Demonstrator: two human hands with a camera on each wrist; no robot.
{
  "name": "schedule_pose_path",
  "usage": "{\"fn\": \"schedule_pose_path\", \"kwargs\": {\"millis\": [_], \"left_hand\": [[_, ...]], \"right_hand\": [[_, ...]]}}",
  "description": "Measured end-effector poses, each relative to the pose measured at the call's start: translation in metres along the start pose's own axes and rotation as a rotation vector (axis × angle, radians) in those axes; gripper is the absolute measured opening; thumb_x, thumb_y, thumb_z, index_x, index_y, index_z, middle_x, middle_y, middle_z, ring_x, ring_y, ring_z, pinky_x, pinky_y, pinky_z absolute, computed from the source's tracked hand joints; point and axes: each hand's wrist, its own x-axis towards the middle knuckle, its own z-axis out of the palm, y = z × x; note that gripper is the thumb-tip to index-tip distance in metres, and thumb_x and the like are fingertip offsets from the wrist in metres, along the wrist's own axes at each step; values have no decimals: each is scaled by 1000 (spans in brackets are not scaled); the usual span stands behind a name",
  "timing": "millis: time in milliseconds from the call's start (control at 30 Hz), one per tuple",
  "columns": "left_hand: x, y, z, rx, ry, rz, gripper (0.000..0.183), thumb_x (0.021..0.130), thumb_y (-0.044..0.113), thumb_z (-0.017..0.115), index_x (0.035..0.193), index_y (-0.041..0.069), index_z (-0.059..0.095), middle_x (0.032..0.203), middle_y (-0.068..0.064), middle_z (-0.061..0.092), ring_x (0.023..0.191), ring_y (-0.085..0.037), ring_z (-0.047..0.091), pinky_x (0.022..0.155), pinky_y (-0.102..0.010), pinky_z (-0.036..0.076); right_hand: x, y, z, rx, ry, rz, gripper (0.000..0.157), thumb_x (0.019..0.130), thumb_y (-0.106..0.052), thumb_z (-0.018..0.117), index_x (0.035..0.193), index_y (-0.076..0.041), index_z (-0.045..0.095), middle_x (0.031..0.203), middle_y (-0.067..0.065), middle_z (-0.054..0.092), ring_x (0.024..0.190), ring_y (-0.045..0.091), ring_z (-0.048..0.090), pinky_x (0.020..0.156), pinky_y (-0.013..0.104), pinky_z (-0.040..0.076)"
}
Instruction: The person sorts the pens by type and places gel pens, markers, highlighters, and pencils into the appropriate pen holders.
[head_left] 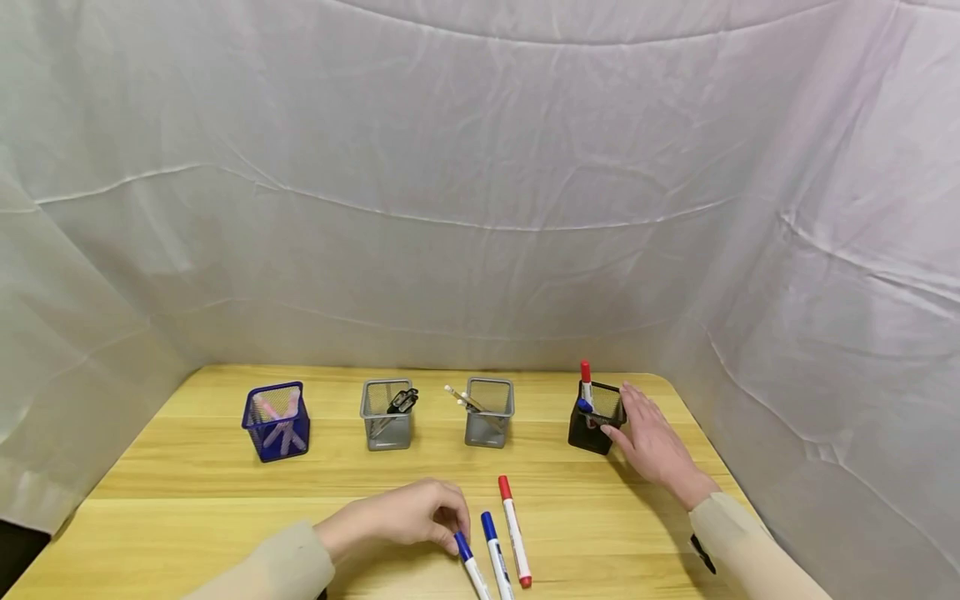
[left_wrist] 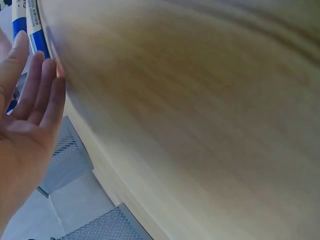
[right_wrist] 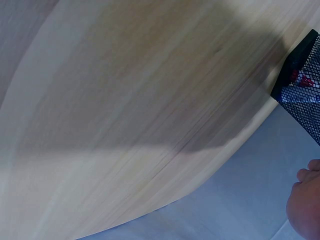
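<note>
My left hand has thumb and fingertips on either side of the cap of a blue-capped whiteboard marker, pinching it close over the table. In the left wrist view, that hand appears beside two blue caps. A second blue-capped marker and a red-capped marker lie to its right. My right hand holds the black mesh pen cup, thumb at the front corner, fingers along the right side. A red-capped marker and a blue-capped marker stand inside.
A blue mesh cup with pink pens stands at the left. Two silver mesh cups stand mid-table, one with black-topped items, the other with pencil-like sticks. Grey cloth hangs behind the wooden table.
</note>
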Motion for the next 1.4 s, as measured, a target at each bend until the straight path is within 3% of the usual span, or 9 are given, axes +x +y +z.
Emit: {"fn": "schedule_pose_path", "kwargs": {"millis": [233, 500, 767, 967, 1200, 1400], "left_hand": [[-5, 1, 0, -229, -25, -18, 13, 89, 6, 80, 100, 10, 73, 94, 8, 72, 86, -5, 67, 83, -21, 58], [-9, 5, 1, -421, -61, 49, 14, 96, 3, 72, 110, 2, 68, 111, -7, 77, 99, -9, 72, 95, -26, 58], [-9, 11, 7, -578, -54, 122, 22, 98, 4, 69, 117, -5, 63, 122, -17, 73, 111, -14, 70, 103, -33, 55], [-6, 17, 11, -670, -16, 130, 27, 98, 0, 67, 121, -12, 60, 122, -30, 68, 105, -12, 72, 97, -35, 59], [0, 27, 11, -723, 49, 167, 28, 99, 1, 66, 122, -14, 58, 122, -33, 67, 105, -15, 72, 96, -43, 60], [6, 36, 9, -773, 146, 120, 35, 100, 5, 67, 129, -12, 58, 127, -35, 63, 109, -22, 71, 99, -48, 58]], "right_hand": [[1, 1, 0, 0, -27, 15, 81, 109, -43, 52, 160, 10, 20, 166, 31, 23, 152, 49, 24, 124, 63, 21], [0, 1, 1, 4, 17, -6, 79, 108, -42, 54, 158, 12, 25, 164, 33, 27, 150, 51, 28, 122, 65, 24], [0, 1, 1, 10, -19, 14, 80, 109, -42, 52, 160, 11, 21, 166, 32, 23, 152, 50, 24, 124, 64, 22], [1, 0, 0, 14, -51, 32, 82, 109, -45, 50, 161, 10, 17, 168, 30, 19, 153, 49, 21, 125, 63, 19], [2, 0, 0, 22, -52, 36, 82, 109, -45, 50, 162, 9, 16, 168, 30, 19, 154, 49, 20, 125, 62, 18], [0, 1, 1, 19, -55, 43, 83, 109, -46, 49, 162, 9, 16, 168, 30, 18, 154, 49, 21, 125, 62, 19]]}}
